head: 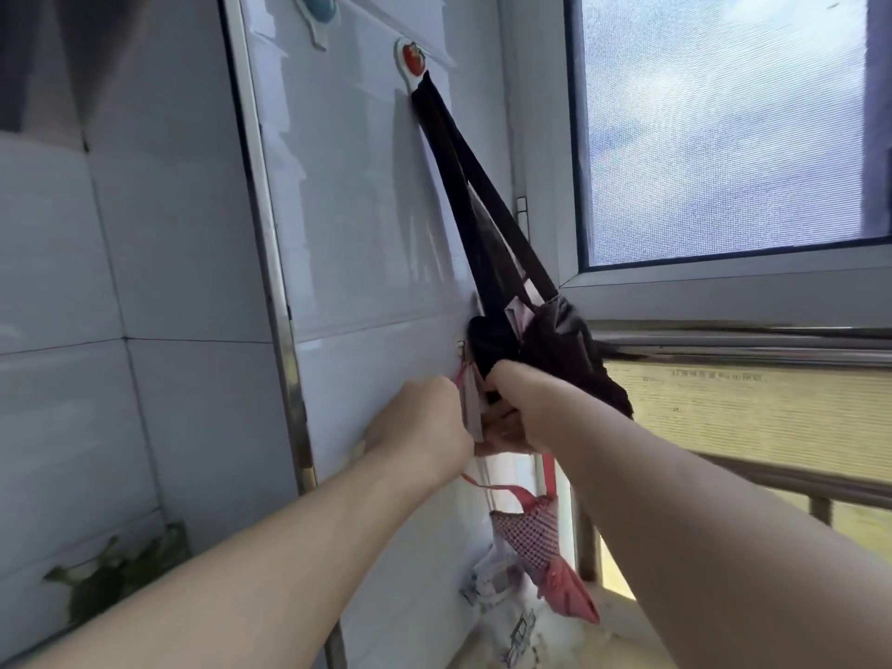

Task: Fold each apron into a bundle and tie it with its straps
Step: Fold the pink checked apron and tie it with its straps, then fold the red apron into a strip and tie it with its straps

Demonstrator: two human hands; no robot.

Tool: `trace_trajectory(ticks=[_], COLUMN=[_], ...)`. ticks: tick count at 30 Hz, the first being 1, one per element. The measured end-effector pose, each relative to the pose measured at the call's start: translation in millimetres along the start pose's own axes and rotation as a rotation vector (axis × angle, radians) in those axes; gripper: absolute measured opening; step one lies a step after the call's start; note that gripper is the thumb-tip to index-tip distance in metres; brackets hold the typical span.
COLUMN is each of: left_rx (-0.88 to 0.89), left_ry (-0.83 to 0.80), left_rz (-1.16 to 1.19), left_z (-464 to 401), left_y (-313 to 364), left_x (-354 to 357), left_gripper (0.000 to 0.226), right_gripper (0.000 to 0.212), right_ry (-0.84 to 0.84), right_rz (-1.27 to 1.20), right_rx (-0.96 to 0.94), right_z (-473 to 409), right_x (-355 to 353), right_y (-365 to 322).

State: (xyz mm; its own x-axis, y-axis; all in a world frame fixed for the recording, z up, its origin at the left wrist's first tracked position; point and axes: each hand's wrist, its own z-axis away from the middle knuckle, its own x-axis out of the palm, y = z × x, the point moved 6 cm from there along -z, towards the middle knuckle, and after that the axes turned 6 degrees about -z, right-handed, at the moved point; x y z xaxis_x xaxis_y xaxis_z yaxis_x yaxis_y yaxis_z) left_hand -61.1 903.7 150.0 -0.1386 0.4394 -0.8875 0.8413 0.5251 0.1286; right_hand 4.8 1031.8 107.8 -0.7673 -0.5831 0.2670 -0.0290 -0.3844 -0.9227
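Hands meet at the wall: right hand (507, 403) clenches the dark apron (555, 340), hanging by its strap from the tomato hook (412, 60); left hand (420, 427) pinches pale cloth, likely steadying the bundle for tying.

Both hands' fingertips are hidden in the bunched dark apron (555, 340); its lower part is out of sight.

dark brown apron (555, 340) on a red tomato hook (413, 59); red-and-white checked apron (533, 538) with pink trim; white tiles (362, 210).
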Motion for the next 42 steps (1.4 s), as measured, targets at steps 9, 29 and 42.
trace_trajectory(ticks=[9,29,42], left_rx=[0.005,-0.384,-0.919], left_ry=[-0.236,-0.171,-0.255], left_rz=[0.32,0.431,-0.123], left_z=[32.1,329.2,688.1], left_y=[-22.8,-190.0,-455.7], left_x=[34.8,-18.9,-61.3], left_gripper=[0.026,0.02,0.057], right_gripper=[0.062,0.027,0.053], right_ry=[-0.192,-0.275,-1.046], right_rz=[-0.182,0.93,1.189], right_rx=[-0.007,-0.649,-0.698], right_z=[6.0,233.7,403.7], right_x=[-30.8,143.2,371.3], right_y=[59.5,280.3,500.3])
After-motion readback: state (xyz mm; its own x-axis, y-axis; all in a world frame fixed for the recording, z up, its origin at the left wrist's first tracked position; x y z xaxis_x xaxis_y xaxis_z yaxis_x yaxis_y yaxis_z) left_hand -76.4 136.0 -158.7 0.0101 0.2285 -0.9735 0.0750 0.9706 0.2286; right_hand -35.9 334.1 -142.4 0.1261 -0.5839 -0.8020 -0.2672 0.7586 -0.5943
